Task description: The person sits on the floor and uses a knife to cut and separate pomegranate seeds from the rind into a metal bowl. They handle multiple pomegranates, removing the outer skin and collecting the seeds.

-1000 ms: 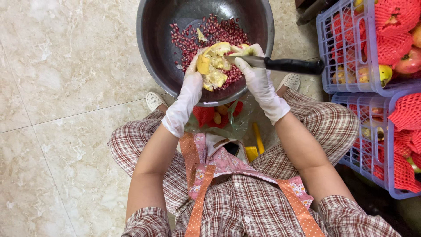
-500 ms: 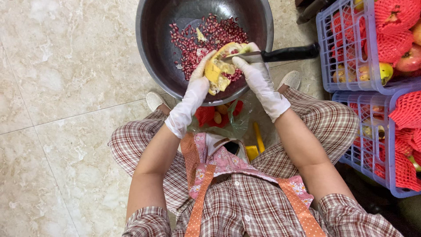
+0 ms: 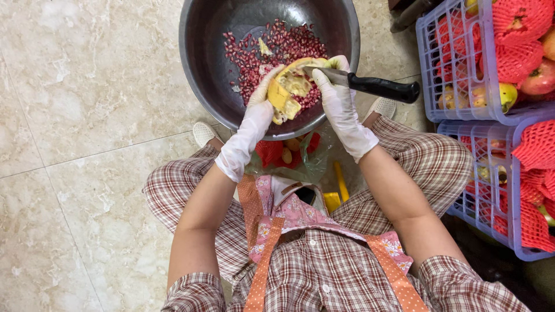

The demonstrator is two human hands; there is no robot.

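Over the metal bowl (image 3: 202,69), the left hand (image 3: 254,118) is gripping the pomegranate piece (image 3: 289,89); the right hand (image 3: 338,101), just beside it, is gripping a knife (image 3: 370,85), handle pointing away from the fruit.

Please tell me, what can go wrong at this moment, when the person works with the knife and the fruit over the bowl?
1. The knife blade lies against the pomegranate piece close to the left hand; a slip could cut through the thin glove.
2. The right hand holds both knife and fruit, so the grip may be weak.
3. The fruit sits near the rim of the metal bowl; loose seeds could fall onto the tiled floor.
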